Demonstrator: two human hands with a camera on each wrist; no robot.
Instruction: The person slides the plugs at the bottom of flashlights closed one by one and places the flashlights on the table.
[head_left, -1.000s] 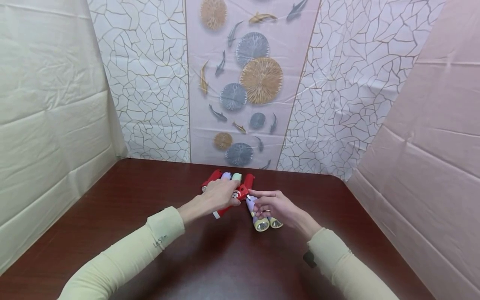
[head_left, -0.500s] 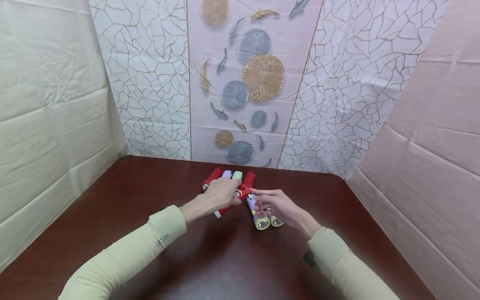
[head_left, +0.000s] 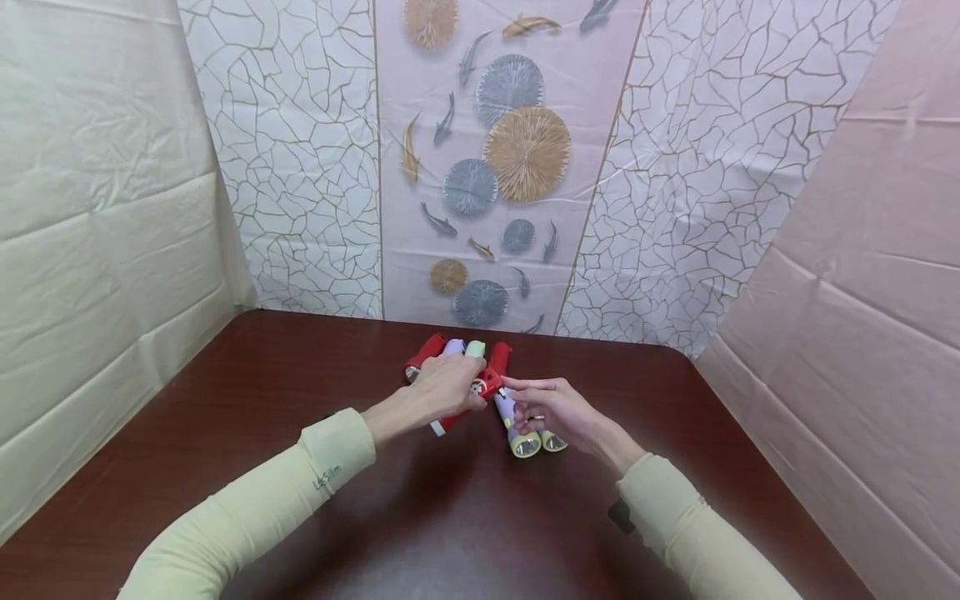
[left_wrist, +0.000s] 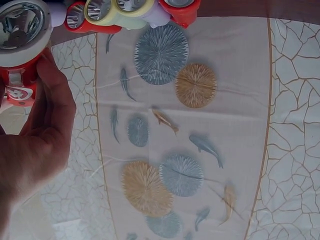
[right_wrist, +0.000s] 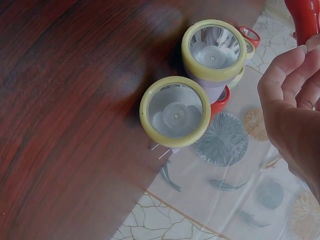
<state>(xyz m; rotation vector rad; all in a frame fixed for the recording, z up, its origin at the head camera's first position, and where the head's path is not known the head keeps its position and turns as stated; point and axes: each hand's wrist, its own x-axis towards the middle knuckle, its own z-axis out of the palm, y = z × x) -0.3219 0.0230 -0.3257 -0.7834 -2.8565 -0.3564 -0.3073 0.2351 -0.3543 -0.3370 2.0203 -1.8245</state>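
My left hand (head_left: 442,387) grips a red flashlight (head_left: 491,382) by its body, its white-rimmed head pointing down and toward me. In the left wrist view the round reflector (left_wrist: 21,24) and a white logo on the red body show close to my fingers. My right hand (head_left: 561,410) pinches the tail end of the same flashlight with thumb and index fingertips, the other fingers curled in. The right wrist view shows those fingertips at the red tail (right_wrist: 305,22). Below the right hand lie two purple flashlights with yellow rims, one nearer (right_wrist: 175,112) and one beside it (right_wrist: 212,50).
Behind the hands, a row on the brown table (head_left: 330,500) holds a red flashlight (head_left: 424,358), a purple one (head_left: 453,347), a pale green one (head_left: 476,349) and another red one (head_left: 500,356). Two metal pins (right_wrist: 159,150) show beside the nearer yellow-rimmed flashlight. A patterned cloth (head_left: 480,167) hangs behind.
The head view has shifted slightly. Both hands keep their places on the red flashlight, with only small movement of the right fingers at its tail. The other flashlights stay where they lie.
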